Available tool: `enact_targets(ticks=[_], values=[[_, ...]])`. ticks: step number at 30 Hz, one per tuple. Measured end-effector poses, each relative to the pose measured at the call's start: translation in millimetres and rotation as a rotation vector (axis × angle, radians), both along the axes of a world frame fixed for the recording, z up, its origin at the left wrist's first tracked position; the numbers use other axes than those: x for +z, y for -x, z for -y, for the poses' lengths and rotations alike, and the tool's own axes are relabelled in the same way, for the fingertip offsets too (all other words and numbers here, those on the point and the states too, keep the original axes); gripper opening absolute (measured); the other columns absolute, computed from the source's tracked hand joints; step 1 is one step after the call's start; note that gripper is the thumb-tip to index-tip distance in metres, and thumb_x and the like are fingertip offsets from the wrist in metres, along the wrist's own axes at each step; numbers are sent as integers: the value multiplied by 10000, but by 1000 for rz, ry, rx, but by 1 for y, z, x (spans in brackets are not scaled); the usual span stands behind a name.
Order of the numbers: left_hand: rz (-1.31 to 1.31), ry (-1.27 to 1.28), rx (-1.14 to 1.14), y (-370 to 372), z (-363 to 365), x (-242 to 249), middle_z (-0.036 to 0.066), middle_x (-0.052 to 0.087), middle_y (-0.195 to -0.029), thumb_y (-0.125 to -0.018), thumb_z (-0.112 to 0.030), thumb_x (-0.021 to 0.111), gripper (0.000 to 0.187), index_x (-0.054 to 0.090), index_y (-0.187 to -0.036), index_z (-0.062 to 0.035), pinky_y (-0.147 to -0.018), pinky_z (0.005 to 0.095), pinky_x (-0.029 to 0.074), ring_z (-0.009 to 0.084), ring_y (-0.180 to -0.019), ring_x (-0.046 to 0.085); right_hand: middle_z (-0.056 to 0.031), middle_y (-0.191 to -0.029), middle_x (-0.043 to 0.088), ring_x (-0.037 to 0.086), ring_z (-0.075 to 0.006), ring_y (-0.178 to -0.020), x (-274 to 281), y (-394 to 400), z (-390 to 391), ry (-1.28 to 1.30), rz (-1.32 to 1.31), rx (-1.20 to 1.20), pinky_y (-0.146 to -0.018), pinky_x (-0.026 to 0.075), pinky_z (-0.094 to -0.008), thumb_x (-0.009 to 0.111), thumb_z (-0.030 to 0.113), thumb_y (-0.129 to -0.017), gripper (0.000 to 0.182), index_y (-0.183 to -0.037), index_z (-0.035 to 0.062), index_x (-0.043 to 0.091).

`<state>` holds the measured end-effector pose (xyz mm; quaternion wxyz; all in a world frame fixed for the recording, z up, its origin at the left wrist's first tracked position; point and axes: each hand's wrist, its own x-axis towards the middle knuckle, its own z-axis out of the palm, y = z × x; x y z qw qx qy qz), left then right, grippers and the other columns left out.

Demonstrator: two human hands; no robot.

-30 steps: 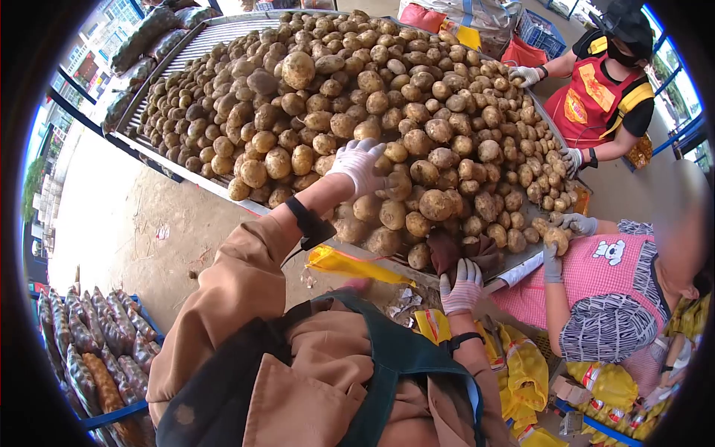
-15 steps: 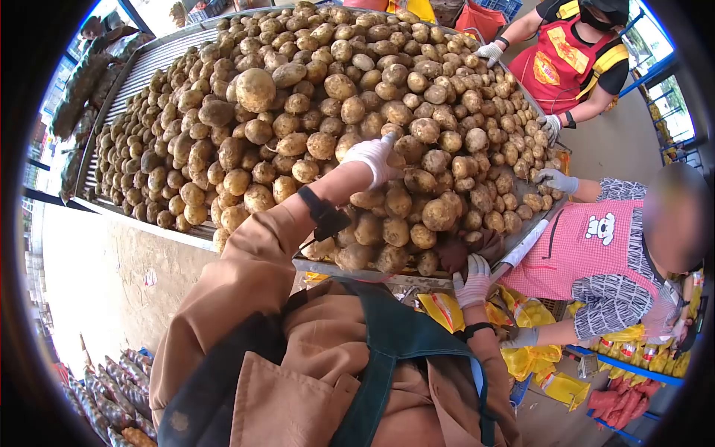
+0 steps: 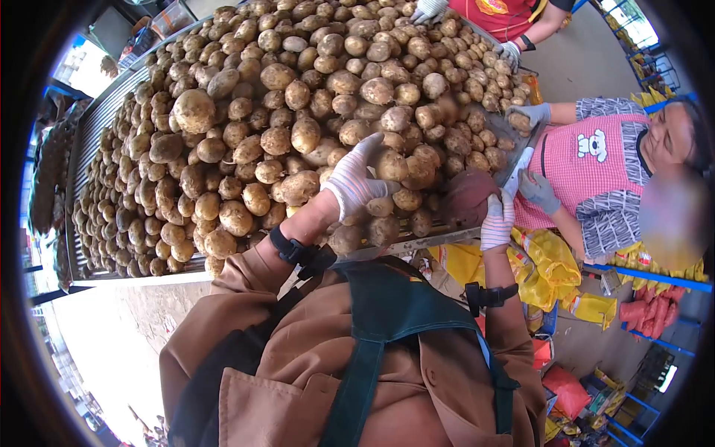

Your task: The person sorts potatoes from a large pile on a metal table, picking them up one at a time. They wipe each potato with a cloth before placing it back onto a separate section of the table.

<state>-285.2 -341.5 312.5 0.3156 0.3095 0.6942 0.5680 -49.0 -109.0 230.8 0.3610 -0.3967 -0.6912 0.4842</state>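
Observation:
My left hand (image 3: 356, 181), in a striped white glove, reaches over a big heap of potatoes (image 3: 257, 197). Its thumb and fingers are spread, close beside some potatoes (image 3: 391, 165) at the near side of the heap. At the table's near edge, my right hand (image 3: 497, 222), gloved alike, has its fingers closed on the rim of a reddish-brown bag (image 3: 468, 200). The bag hangs by the metal edge (image 3: 436, 237), bulging towards the potatoes. What lies inside it is hidden.
On the right stands a co-worker in a pink checked apron (image 3: 588, 160), one gloved hand (image 3: 527, 118) at the potatoes. Another person in a red apron (image 3: 495, 16) works at the far side. Yellow bags (image 3: 547, 261) hang below the edge. Slatted metal (image 3: 100, 123) shows at left.
The view has shifted. My left hand has drawn back slightly towards me. My right hand, spread before, has risen and closed on the bag. The pink-aproned co-worker's lower hand has come up.

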Motion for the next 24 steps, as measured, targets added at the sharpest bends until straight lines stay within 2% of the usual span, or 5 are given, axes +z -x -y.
enact_targets(ticks=[6, 12, 13, 20, 24], values=[[-276, 173, -260, -51, -47, -1, 254, 514, -1374, -661, -142, 847, 987, 314, -1471, 41, -1072, 378, 422, 362, -1302, 496, -126, -1064, 620, 566, -246, -992, 80, 15, 21, -194, -132, 49, -927, 452, -360, 592, 149, -932, 261, -1137, -12, 610], [-737, 189, -518, -82, -83, 28, 231, 579, -1249, -808, -137, 728, 562, 518, -1308, 10, -982, 401, 460, 365, -1138, 569, -146, -1108, 621, 567, -351, -1005, 129, 8, 42, -998, 133, 625, -928, 467, -438, 647, 172, -837, 350, -1172, 73, 658], [-880, -164, -395, -87, -84, 10, 200, 605, -1185, -858, -138, 675, 392, 583, -1214, -3, -936, 408, 471, 326, -1062, 593, -154, -1087, 622, 560, -366, -1001, 121, 6, 37, -923, 84, 618, -926, 468, -451, 635, 142, -805, 360, -1157, 79, 668], [418, -285, -156, -105, -70, -20, 128, 551, -1282, -831, -120, 762, 671, 390, -1376, -2, -999, 385, 467, 226, -1166, 564, -218, -1066, 648, 597, -416, -995, 16, -19, -17, -584, 87, 542, -927, 497, -431, 546, 7, -824, 365, -1174, 20, 649], [997, -391, -23, -105, -66, -4, 176, 494, -1402, -911, -236, 716, 805, 239, -1522, -19, -1003, 419, 452, 266, -1232, 522, -88, -1087, 673, 623, -218, -1005, -18, -18, -22, 116, -143, 266, -950, 484, -319, 523, -49, -877, 326, -1163, 23, 661]])
